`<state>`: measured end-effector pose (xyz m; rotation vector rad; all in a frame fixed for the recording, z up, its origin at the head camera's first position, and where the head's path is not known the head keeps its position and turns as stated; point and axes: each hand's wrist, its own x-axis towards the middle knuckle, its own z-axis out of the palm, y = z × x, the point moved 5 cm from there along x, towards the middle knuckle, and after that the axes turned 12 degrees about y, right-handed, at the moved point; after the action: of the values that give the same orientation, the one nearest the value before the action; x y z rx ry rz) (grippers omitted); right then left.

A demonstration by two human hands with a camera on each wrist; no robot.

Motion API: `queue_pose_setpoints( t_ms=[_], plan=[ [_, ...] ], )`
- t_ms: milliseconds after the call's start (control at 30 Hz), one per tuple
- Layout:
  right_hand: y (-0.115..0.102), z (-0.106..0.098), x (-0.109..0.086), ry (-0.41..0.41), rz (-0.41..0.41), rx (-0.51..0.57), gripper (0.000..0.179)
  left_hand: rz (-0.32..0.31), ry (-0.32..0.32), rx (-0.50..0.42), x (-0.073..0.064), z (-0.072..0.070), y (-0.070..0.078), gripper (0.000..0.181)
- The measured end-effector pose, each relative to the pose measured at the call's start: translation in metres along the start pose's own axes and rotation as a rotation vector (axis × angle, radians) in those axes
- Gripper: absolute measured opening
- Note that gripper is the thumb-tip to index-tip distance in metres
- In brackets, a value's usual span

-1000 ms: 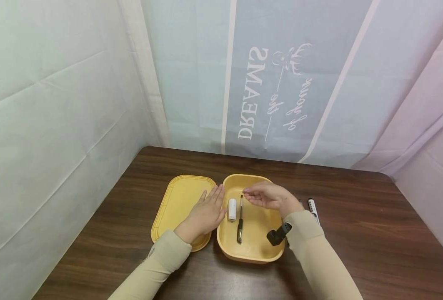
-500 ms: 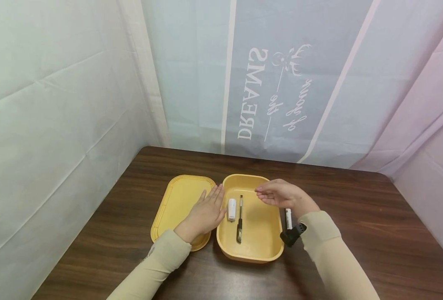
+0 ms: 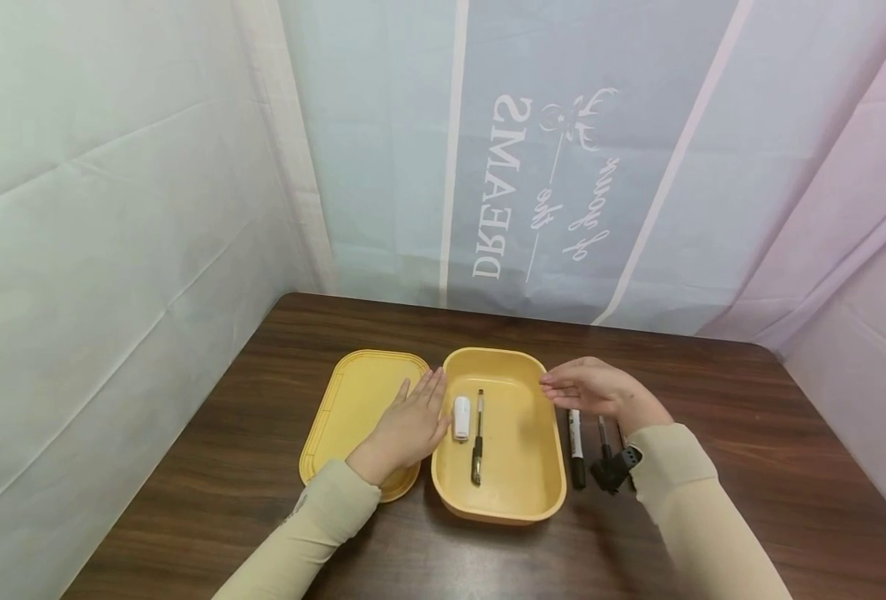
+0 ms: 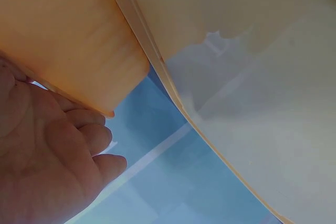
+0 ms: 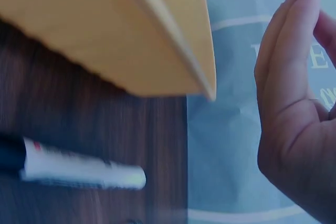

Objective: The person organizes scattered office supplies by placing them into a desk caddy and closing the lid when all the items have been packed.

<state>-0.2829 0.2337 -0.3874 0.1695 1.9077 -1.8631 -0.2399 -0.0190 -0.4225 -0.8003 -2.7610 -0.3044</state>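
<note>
A yellow plastic box (image 3: 513, 450) stands on the table with a small white oblong object (image 3: 462, 418) and a black-gripped pen (image 3: 478, 437) lying inside. My left hand (image 3: 407, 425) lies with fingers extended along the box's left rim, over the flat yellow lid (image 3: 356, 408). In the left wrist view, the fingertips of that left hand (image 4: 58, 150) are right at the box wall. Above the box's far right corner hovers my right hand (image 3: 600, 390), fingers together and nothing in them. Beside the box's right wall, a white marker with a black cap (image 3: 576, 450) lies on the table.
More pens (image 3: 603, 435) lie right of the marker, partly hidden under my right wrist and its black wrist camera (image 3: 615, 469). The dark wooden table (image 3: 750, 433) ends at a printed cloth backdrop (image 3: 533, 208), with pale cloth walls on both sides.
My right hand has moved right, from over the middle of the box to its right edge, uncovering the marker. The left hand, the pen and the white object have stayed in place.
</note>
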Motion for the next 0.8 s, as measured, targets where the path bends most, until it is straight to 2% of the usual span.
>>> queue_pose_setpoints(
  t_ms=[67, 233, 400, 533, 667, 800],
  plan=[
    [0.000, -0.005, -0.001, 0.027, -0.017, -0.073, 0.018, 0.002, 0.000, -0.001, 0.000, 0.000, 0.000, 0.062],
    [0.001, -0.010, -0.005, 0.070, -0.067, -0.303, 0.031, -0.004, -0.007, 0.004, 0.000, -0.001, 0.000, 0.062],
    [0.000, -0.010, -0.008, 0.118, -0.118, -0.465, 0.023, -0.007, -0.010, -0.003, 0.001, 0.000, 0.000, 0.062],
    [-0.002, -0.013, -0.010, 0.207, -0.161, -0.614, 0.017, -0.010, -0.017, -0.007, 0.002, -0.001, 0.000, 0.062],
    [-0.005, -0.019, -0.013, 0.305, -0.181, -0.827, 0.013, -0.010, -0.020, 0.000, 0.003, -0.004, 0.001, 0.062],
    [-0.008, -0.029, -0.016, 0.384, -0.182, -1.031, 0.018, -0.009, -0.024, 0.007, 0.004, -0.005, 0.002, 0.062]
  ],
)
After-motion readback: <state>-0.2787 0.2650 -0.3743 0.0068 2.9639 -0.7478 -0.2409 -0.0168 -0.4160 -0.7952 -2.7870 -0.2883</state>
